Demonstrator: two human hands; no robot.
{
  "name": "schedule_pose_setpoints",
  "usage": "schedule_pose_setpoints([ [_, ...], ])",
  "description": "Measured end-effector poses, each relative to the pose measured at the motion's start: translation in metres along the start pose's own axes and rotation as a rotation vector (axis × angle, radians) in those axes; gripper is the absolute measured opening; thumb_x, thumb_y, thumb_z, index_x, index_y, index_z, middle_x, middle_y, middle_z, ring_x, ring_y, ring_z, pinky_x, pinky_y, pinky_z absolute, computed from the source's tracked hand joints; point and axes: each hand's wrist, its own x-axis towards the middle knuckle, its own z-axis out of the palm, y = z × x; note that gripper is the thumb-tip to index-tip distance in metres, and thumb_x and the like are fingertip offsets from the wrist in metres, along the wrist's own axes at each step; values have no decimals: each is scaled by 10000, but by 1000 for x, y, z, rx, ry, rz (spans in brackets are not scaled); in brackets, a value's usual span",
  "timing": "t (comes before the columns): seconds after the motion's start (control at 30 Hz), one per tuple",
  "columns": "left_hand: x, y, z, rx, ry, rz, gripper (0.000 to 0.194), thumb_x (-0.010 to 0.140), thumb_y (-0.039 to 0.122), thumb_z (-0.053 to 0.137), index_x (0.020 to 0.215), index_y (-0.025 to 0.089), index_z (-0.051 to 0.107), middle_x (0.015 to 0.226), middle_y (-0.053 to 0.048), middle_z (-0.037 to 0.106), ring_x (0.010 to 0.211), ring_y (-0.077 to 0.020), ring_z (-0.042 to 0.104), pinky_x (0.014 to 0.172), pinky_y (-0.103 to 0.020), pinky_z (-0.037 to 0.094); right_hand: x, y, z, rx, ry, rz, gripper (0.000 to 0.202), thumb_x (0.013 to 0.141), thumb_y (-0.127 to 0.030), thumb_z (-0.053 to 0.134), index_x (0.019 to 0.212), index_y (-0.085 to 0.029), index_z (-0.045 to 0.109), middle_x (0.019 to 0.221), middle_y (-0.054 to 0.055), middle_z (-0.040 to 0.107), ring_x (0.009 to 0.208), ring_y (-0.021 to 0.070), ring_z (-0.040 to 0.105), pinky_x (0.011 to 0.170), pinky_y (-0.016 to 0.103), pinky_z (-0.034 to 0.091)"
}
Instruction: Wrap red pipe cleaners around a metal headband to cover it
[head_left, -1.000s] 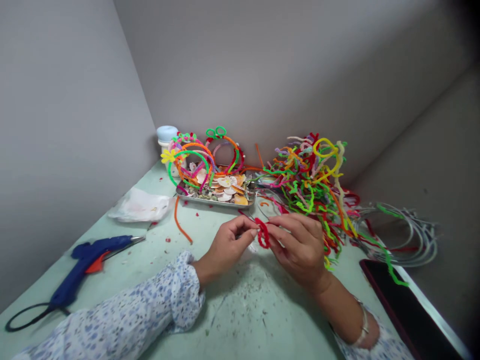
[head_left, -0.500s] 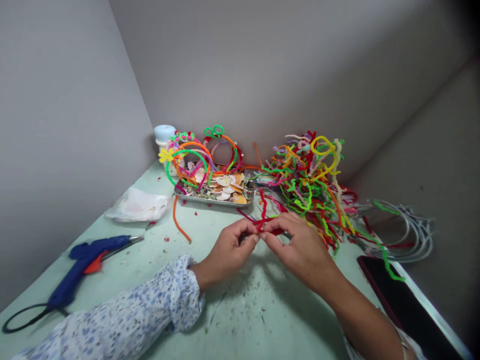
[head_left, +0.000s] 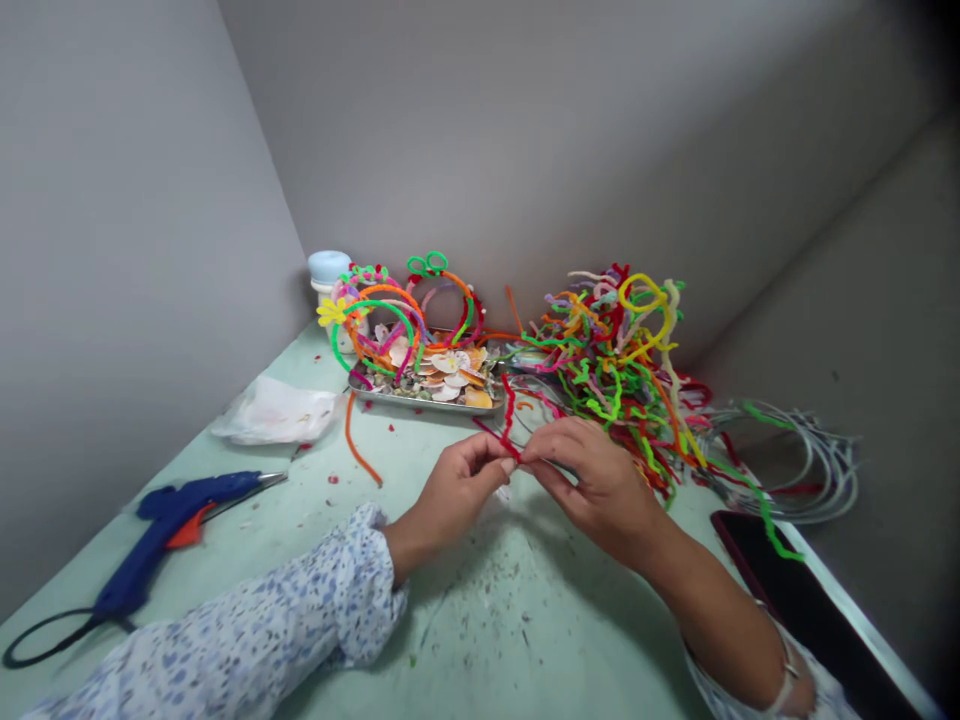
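Near the middle of the table, a red pipe cleaner (head_left: 509,412) stands up from between my fingertips, its upper end free. My left hand (head_left: 459,492) pinches it from the left with thumb and index finger. From the right, my right hand (head_left: 600,488) closes its fingertips on the red piece, almost touching the left thumb. A darker strand pokes out above my left fingers. Behind my right hand lies a tangled heap of coloured pipe cleaners (head_left: 615,370).
A metal tray (head_left: 427,404) holds shells, with coloured headbands (head_left: 409,310) over it. At left are a blue glue gun (head_left: 142,545) and a plastic bag (head_left: 277,410). Wire coils (head_left: 825,470) and a dark phone-like device (head_left: 810,610) lie at right.
The upright red piece has shifted slightly left and down. My right fingers have changed their hold, and less red shows between the hands.
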Motion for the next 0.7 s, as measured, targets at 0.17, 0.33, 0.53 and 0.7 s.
schedule_pose_setpoints([
  [0.17,-1,3,0,-64,-29,-26,140,811,267,568,828,129,584,766,-14,556,708,-118,485,692,-259,388,-1,3,-3,-88,-5,-97,172,888,-160,529,967,-239,659,930,43,634,861,166,571,783,326,412],
  [0.33,-1,5,1,-13,-26,-33,147,812,280,566,785,135,561,715,9,526,658,-99,454,641,-236,362,-2,4,-6,-184,-50,-137,181,900,-175,509,975,-237,661,925,49,643,853,171,575,767,324,416],
  [0.53,-3,8,2,81,-23,-6,167,821,294,556,750,144,534,668,29,492,614,-88,423,609,-224,343,-2,-3,-9,-277,-119,-102,169,911,-183,487,972,-194,643,911,73,645,858,189,576,776,326,417],
  [0.7,-5,7,2,115,-42,11,160,839,296,533,777,148,528,674,29,486,613,-89,420,591,-220,338,0,-10,-10,-312,-182,-57,176,929,-197,448,951,-185,622,882,72,638,821,193,560,757,332,400],
])
